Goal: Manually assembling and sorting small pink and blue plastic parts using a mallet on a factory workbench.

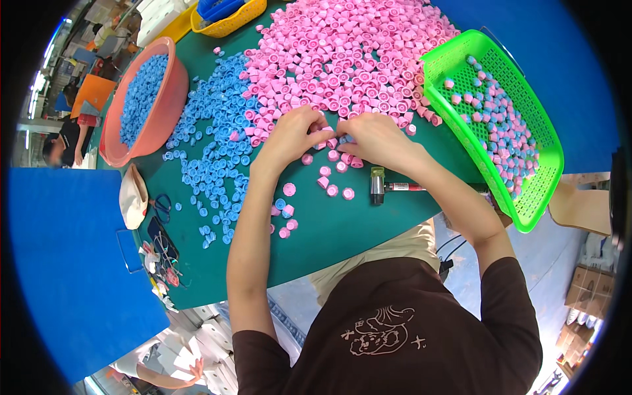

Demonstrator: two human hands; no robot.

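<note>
My left hand (291, 137) and my right hand (383, 139) come close together over the near edge of a big heap of small pink plastic cups (342, 59). The fingers of my left hand are pinched at a pink cup. Between the fingertips of my right hand shows a blue plastic cap (345, 139). Just below my hands lie several loose pink cups (332, 190). Left of my left forearm spreads a pile of small blue caps (214, 158). A hammer (378, 185) with a metal head rests on the table beneath my right wrist.
A bright green basket (461, 135) at the right holds joined pink-and-blue pieces. At the left, a salmon-coloured basin (172, 99) is full of blue caps. Scissors (162, 207) and a phone (162, 237) lie near the left edge of the green table (204, 283). Another person (72, 138) is at far left.
</note>
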